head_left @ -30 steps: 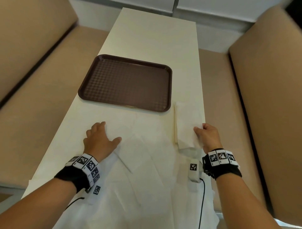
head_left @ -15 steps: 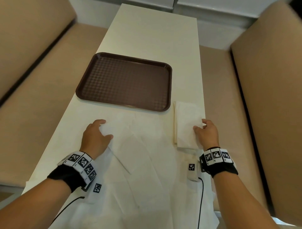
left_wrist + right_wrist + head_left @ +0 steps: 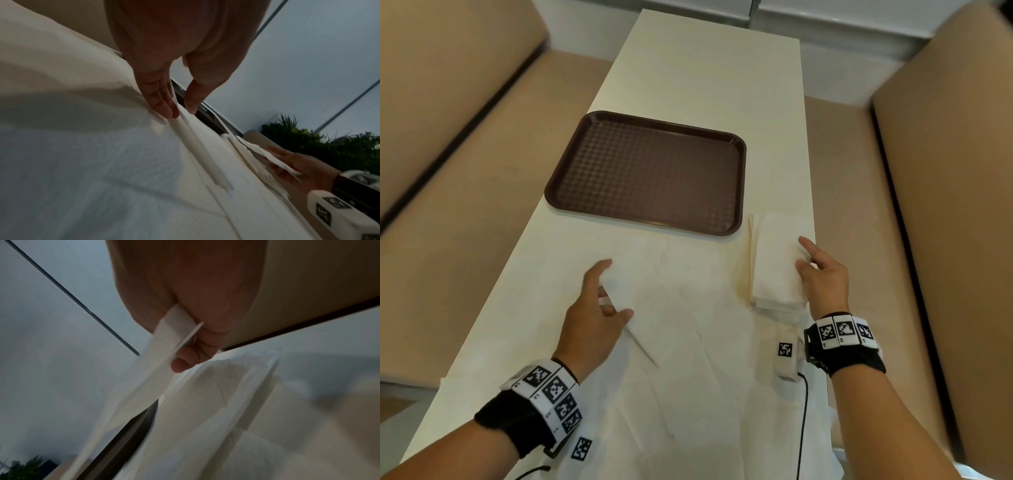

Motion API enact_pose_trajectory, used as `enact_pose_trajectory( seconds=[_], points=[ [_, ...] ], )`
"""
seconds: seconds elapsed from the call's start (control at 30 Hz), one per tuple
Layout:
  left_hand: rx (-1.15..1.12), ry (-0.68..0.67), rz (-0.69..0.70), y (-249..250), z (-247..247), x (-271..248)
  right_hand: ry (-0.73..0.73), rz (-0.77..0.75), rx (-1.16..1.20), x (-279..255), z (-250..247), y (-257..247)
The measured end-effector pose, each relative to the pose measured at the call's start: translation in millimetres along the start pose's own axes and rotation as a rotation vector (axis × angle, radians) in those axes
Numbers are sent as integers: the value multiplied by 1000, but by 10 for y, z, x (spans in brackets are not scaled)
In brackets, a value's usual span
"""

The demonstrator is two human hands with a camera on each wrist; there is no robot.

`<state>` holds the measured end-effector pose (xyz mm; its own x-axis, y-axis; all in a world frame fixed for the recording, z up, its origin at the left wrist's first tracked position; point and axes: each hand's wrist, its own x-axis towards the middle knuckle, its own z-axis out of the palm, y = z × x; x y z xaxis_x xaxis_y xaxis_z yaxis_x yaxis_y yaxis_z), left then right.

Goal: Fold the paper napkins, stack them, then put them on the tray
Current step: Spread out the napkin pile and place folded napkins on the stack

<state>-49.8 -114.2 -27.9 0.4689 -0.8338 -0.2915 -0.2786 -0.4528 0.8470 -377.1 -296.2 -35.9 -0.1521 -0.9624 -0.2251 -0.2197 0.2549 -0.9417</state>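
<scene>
A brown tray (image 3: 647, 171) lies across the middle of the cream table. Several unfolded white napkins (image 3: 688, 325) overlap on the table in front of it. My left hand (image 3: 618, 289) is at their left edge, index finger stretched out, with the edge of one unfolded napkin (image 3: 179, 113) between fingers (image 3: 162, 104) and thumb. A stack of folded napkins (image 3: 774, 260) sits by the tray's near right corner. My right hand (image 3: 803, 257) pinches the right edge of the top folded napkin (image 3: 164, 344), lifted a little off the stack.
Beige padded benches (image 3: 465, 205) run along both sides of the table. The folded stack lies close to the table's right edge (image 3: 813, 219). Black cables (image 3: 803, 411) hang from my wrist units over the near napkins. Bare tabletop (image 3: 705, 68) stretches beyond the tray.
My left hand, earlier flat on the spread napkins, has risen and taken a sheet's edge between thumb and fingers. My right hand stays at the stack's right edge, fingers now reaching farther forward.
</scene>
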Motion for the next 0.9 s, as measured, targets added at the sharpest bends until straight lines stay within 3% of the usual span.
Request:
enact_pose_trajectory(
  seconds=[0.13,0.4,0.5,0.6,0.67,0.8,0.9],
  points=[
    [101,-49,12,-104,61,-39,-6,48,-114,63,38,68],
    [-8,-72,46,-3,50,-93,-27,9,-337,127,23,67],
    [-132,-147,98,137,24,-119,27,-22,-533,78,-37,-19],
    [-149,-264,171,349,25,-107,104,-153,-526,-179,-68,-268],
    [-132,-357,201,499,76,-80,-55,-153,-396,-390,-34,-437],
    [-113,-526,268,743,262,-58,-548,224,-71,-729,137,-501],
    [-108,-601,315,841,394,-60,-662,360,51,-857,181,-452]
  ],
)
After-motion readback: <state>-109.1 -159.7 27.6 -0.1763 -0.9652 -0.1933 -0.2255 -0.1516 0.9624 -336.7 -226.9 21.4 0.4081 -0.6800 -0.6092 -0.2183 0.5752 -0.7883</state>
